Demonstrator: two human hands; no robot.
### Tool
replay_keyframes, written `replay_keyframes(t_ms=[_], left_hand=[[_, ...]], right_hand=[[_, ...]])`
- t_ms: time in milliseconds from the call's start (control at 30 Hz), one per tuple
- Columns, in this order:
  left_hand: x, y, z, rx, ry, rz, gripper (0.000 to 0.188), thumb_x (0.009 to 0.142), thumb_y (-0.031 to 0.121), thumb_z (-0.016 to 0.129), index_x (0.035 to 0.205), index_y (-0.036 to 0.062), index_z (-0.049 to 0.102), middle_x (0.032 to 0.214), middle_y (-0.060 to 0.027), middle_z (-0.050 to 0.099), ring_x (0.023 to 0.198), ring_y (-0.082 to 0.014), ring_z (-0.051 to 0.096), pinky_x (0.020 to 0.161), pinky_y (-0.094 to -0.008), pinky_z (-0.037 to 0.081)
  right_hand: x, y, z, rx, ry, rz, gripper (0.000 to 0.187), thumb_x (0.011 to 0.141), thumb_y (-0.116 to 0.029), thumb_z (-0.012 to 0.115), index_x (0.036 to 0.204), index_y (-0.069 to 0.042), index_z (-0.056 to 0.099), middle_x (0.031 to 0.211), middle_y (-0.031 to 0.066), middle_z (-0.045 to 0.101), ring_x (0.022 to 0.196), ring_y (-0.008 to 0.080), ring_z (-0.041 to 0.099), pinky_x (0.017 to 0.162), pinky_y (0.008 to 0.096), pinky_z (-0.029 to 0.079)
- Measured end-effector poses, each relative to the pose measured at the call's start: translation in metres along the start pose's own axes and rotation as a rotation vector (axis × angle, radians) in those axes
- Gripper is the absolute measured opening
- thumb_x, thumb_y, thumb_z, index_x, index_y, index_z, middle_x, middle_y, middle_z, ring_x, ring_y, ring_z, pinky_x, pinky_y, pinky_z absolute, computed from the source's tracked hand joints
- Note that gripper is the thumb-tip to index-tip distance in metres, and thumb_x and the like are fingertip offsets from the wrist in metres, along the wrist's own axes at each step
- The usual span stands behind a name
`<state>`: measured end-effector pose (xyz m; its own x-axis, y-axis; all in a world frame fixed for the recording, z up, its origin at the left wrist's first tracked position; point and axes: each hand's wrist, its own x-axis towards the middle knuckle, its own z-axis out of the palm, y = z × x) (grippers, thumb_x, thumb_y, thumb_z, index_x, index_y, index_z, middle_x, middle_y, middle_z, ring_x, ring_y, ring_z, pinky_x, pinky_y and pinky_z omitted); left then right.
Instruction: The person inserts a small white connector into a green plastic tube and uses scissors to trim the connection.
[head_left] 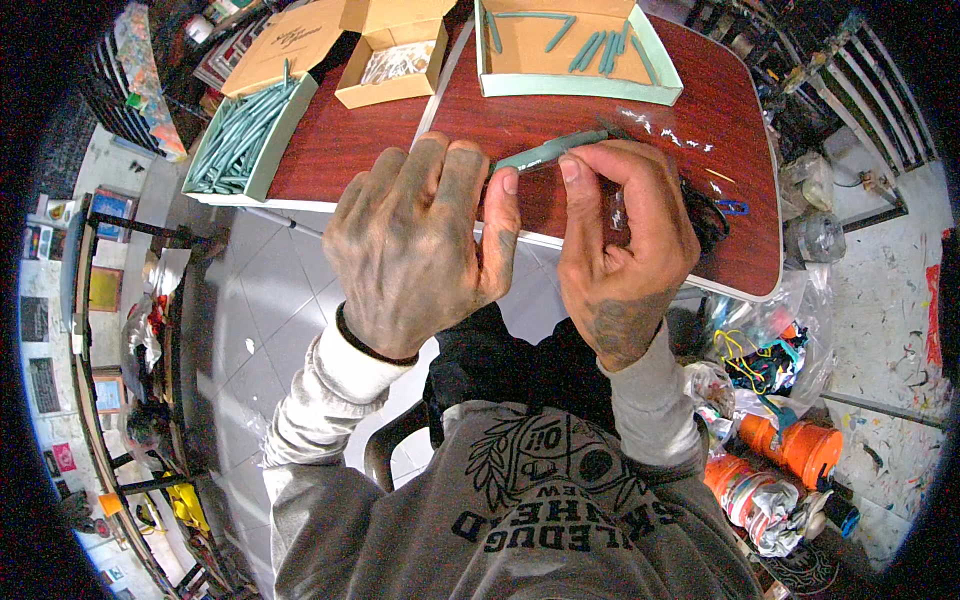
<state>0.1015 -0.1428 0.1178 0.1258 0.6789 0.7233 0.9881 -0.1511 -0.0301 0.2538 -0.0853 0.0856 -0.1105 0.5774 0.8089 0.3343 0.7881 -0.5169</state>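
Observation:
Over the near edge of the dark red table, I hold a dark green pen point(545, 153) with pale print on its barrel. My left hand point(415, 225) closes on one end, thumb pressed against it and fingers curled behind. My right hand point(630, 215) pinches the barrel closer to the other end, between thumb and fingers. A dark tip shows past the right fingers. Beyond my hands, a shallow pale green box point(580, 95) has several green pens point(600, 52) inside it. To the left, another box point(285, 135) is heaped with similar pens point(240, 135).
A small cardboard box point(395, 93) of white bits stands between the pen boxes. Tiny white pieces point(668, 133) lie scattered on the red table point(470, 115), near a blue object point(735, 208). Orange containers point(790, 448) and plastic bags crowd the lower right. A rack point(95, 330) runs along the left.

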Motion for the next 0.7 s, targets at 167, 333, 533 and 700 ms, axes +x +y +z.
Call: replay_keyframes(t_ms=[167,333,533,700], left_hand=[[0.002,-0.005,0.0,-0.015,-0.014,-0.011,0.021,0.088,0.025,0.067,0.077,0.0089,0.058,0.072,-0.0058,0.053,0.06,-0.025,0.055,0.054,-0.0373,0.044],[0.004,-0.01,0.0,-0.063,0.014,-0.022,0.023,0.089,0.025,0.066,0.077,0.0087,0.057,0.068,-0.0064,0.05,0.058,-0.0259,0.055,0.052,-0.038,0.043],[0.003,-0.014,-0.001,-0.019,-0.047,-0.03,0.023,0.091,0.024,0.065,0.076,0.0082,0.056,0.066,-0.0074,0.05,0.058,-0.0274,0.055,0.051,-0.0386,0.042],[0.004,-0.019,0.003,-0.051,-0.017,-0.043,0.023,0.091,0.024,0.064,0.078,0.0072,0.057,0.067,-0.0087,0.052,0.059,-0.0284,0.056,0.052,-0.039,0.043]], right_hand=[[0.004,-0.001,-0.017,-0.013,-0.083,0.039,0.03,0.085,-0.016,0.077,0.107,-0.002,0.061,0.1,0.0143,0.063,0.091,0.0298,0.062,0.081,0.0412,0.05],[0.019,0.024,-0.024,0.297,0.069,0.345,0.049,0.085,-0.027,0.08,0.122,-0.003,0.058,0.104,0.0065,0.063,0.083,0.0149,0.054,0.072,0.03,0.045],[0.026,0.044,-0.029,0.314,-0.23,0.407,0.017,0.093,-0.013,0.074,0.104,-0.001,0.069,0.1,0.0037,0.066,0.087,0.0111,0.059,0.079,0.0254,0.048],[0.028,0.052,-0.029,0.198,-0.109,0.194,0.013,0.09,-0.01,0.076,0.095,0.001,0.072,0.097,0.0079,0.07,0.09,0.0137,0.064,0.082,0.0257,0.05]])
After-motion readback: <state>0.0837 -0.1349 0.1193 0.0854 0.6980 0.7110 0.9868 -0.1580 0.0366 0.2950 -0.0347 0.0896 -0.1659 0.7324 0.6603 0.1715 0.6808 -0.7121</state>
